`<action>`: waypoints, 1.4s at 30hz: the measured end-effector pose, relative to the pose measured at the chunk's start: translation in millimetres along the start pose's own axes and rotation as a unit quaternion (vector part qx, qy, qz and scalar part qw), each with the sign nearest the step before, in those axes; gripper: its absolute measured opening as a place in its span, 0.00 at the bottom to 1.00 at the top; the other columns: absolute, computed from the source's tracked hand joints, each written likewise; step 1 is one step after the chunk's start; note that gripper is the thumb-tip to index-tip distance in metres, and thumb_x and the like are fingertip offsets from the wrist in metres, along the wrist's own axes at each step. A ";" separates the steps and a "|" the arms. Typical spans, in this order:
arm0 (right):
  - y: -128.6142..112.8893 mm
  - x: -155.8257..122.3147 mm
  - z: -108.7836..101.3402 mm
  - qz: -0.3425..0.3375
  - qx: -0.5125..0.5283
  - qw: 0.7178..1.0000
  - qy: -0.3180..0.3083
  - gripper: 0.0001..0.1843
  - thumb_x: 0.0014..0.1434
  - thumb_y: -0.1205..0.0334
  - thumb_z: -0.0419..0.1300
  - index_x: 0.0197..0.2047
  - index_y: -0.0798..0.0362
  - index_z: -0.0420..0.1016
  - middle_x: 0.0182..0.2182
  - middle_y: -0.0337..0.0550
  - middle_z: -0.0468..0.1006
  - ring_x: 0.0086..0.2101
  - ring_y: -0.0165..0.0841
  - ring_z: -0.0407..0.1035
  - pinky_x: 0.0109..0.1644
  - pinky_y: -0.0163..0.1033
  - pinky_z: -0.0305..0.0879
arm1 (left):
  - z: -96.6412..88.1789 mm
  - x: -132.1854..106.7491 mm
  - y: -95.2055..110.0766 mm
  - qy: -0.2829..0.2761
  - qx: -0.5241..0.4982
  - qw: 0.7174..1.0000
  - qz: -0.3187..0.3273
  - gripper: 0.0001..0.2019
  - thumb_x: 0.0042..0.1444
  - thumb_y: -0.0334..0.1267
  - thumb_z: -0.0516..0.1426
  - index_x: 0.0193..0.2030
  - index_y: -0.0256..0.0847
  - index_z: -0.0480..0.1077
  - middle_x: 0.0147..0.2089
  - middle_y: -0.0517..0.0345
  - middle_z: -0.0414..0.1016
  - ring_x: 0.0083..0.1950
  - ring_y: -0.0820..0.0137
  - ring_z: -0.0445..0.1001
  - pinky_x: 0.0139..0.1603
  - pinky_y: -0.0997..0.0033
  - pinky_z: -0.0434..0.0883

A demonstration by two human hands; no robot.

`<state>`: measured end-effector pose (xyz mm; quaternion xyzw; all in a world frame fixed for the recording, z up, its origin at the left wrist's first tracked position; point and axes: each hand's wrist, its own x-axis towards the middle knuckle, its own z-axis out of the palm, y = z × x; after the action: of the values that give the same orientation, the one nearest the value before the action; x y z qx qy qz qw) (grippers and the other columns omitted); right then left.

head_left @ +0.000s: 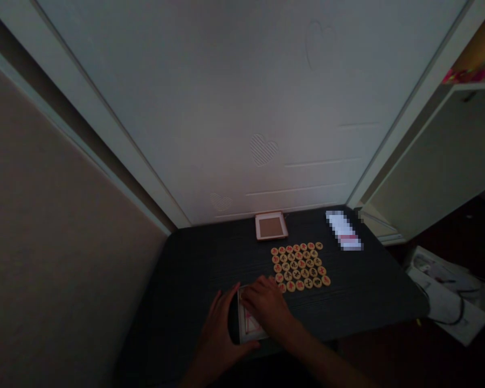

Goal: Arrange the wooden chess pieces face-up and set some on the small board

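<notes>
On a dark table (194, 269), my left hand (217, 331) cups the left side of a small white box (248, 323) with red print near the front edge. My right hand (267, 304) lies on top of the same box, fingers curled over its far edge. Just beyond my right hand, several round wooden game pieces (300, 266) with red and black marks lie flat in a tight block. A square tray-like lid (271, 226) with a pale rim and brown inside rests at the table's back edge.
A white wall panel (242, 108) rises straight behind the table. A blurred white item (343, 230) lies at the back right corner. To the right, on the floor, sits a white box with cables (448, 302). A beige wall (44, 242) closes the left side.
</notes>
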<state>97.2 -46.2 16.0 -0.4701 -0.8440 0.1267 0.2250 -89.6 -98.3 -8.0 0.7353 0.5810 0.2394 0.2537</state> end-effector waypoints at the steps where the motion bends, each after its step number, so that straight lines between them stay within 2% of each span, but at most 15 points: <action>1: 0.0 -0.3 1.1 0.004 -0.001 1.000 0.000 0.04 0.68 0.58 0.64 0.44 0.46 0.80 0.42 0.38 0.84 0.46 0.41 0.71 0.55 0.50 0.64 | -0.1 0.3 0.4 -0.001 0.001 1.000 -0.001 0.58 0.41 0.41 0.72 0.76 0.52 0.46 0.77 0.51 0.56 0.77 0.41 0.48 0.72 0.33 0.57; 6: 1.2 -4.7 -6.6 -0.009 -0.003 1.000 0.000 0.05 0.69 0.59 0.62 0.46 0.46 0.80 0.42 0.40 0.84 0.45 0.41 0.72 0.52 0.48 0.66 | -2.1 0.2 2.7 -0.003 0.005 1.000 0.001 0.58 0.40 0.41 0.72 0.76 0.53 0.48 0.77 0.52 0.56 0.77 0.42 0.48 0.73 0.33 0.56; 10: 8.1 -21.4 -20.4 -0.008 0.034 0.997 0.073 0.06 0.68 0.65 0.62 0.47 0.49 0.79 0.43 0.43 0.83 0.45 0.41 0.72 0.56 0.49 0.66 | -4.6 -0.9 5.1 -0.008 0.009 1.000 0.001 0.59 0.40 0.39 0.72 0.76 0.53 0.47 0.77 0.51 0.55 0.78 0.42 0.47 0.73 0.33 0.56; 14: 21.3 -54.5 -28.7 -0.015 0.077 0.989 0.123 0.05 0.69 0.66 0.60 0.44 0.49 0.78 0.40 0.42 0.82 0.43 0.39 0.74 0.58 0.51 0.66 | -6.3 -1.2 7.5 -0.007 0.017 1.000 0.011 0.59 0.40 0.39 0.73 0.76 0.52 0.48 0.77 0.51 0.54 0.77 0.41 0.48 0.72 0.32 0.56; 16: 28.5 -73.7 -29.5 -0.017 0.091 0.987 0.129 0.07 0.68 0.65 0.60 0.48 0.49 0.77 0.44 0.44 0.81 0.45 0.40 0.74 0.56 0.50 0.69 | -6.9 0.5 7.9 0.005 0.015 1.000 0.015 0.52 0.47 0.41 0.70 0.76 0.52 0.49 0.77 0.51 0.56 0.77 0.43 0.50 0.72 0.33 0.58; 19: 37.8 -97.6 -27.5 -0.012 0.092 0.989 0.117 0.11 0.66 0.64 0.63 0.52 0.48 0.76 0.47 0.47 0.80 0.46 0.40 0.75 0.51 0.47 0.73 | -8.7 7.7 8.1 0.037 -0.001 0.999 0.018 0.33 0.63 0.42 0.60 0.73 0.51 0.56 0.75 0.51 0.60 0.75 0.52 0.58 0.71 0.40 0.63; 22: 43.7 -109.9 -24.3 -0.019 0.088 0.991 0.100 0.14 0.65 0.64 0.64 0.53 0.48 0.76 0.50 0.48 0.79 0.48 0.41 0.75 0.52 0.47 0.75 | -11.3 19.2 7.9 0.053 0.007 0.998 0.015 0.20 0.68 0.43 0.56 0.65 0.51 0.65 0.71 0.52 0.66 0.70 0.56 0.67 0.69 0.46 0.67; 25: 46.7 -112.1 -21.2 -0.025 0.083 0.992 0.090 0.14 0.64 0.64 0.64 0.54 0.47 0.76 0.52 0.49 0.78 0.49 0.41 0.76 0.52 0.46 0.76 | -12.7 29.3 7.6 0.050 0.046 0.997 0.025 0.16 0.67 0.45 0.58 0.59 0.51 0.71 0.66 0.54 0.74 0.66 0.55 0.71 0.68 0.43 0.68; 29: 48.3 -110.9 -18.9 -0.030 0.082 0.992 0.088 0.15 0.64 0.64 0.65 0.54 0.46 0.77 0.53 0.50 0.78 0.50 0.41 0.76 0.53 0.46 0.77 | -12.2 34.9 10.2 0.048 0.088 0.994 0.051 0.13 0.65 0.44 0.59 0.55 0.50 0.74 0.61 0.55 0.78 0.64 0.54 0.74 0.68 0.40 0.66; 36: 46.1 -111.5 -20.4 -0.021 0.080 0.992 0.099 0.13 0.61 0.65 0.67 0.50 0.47 0.78 0.53 0.49 0.78 0.50 0.41 0.76 0.52 0.45 0.77 | -16.1 38.4 21.4 0.066 0.116 0.988 0.075 0.09 0.63 0.41 0.60 0.49 0.48 0.76 0.56 0.55 0.82 0.57 0.56 0.79 0.64 0.42 0.70; 42: 44.8 -110.5 -21.0 -0.017 0.080 0.992 0.098 0.13 0.61 0.65 0.67 0.49 0.47 0.78 0.53 0.49 0.78 0.51 0.42 0.76 0.53 0.45 0.77 | -15.2 43.9 19.5 0.073 0.118 0.987 0.084 0.09 0.62 0.39 0.60 0.48 0.49 0.77 0.53 0.55 0.83 0.54 0.56 0.80 0.60 0.46 0.73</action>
<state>191.1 -116.5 -13.7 -0.4462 -0.8131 0.1434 0.3454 -76.0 -57.8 18.7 0.7871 0.5581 0.2426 0.1009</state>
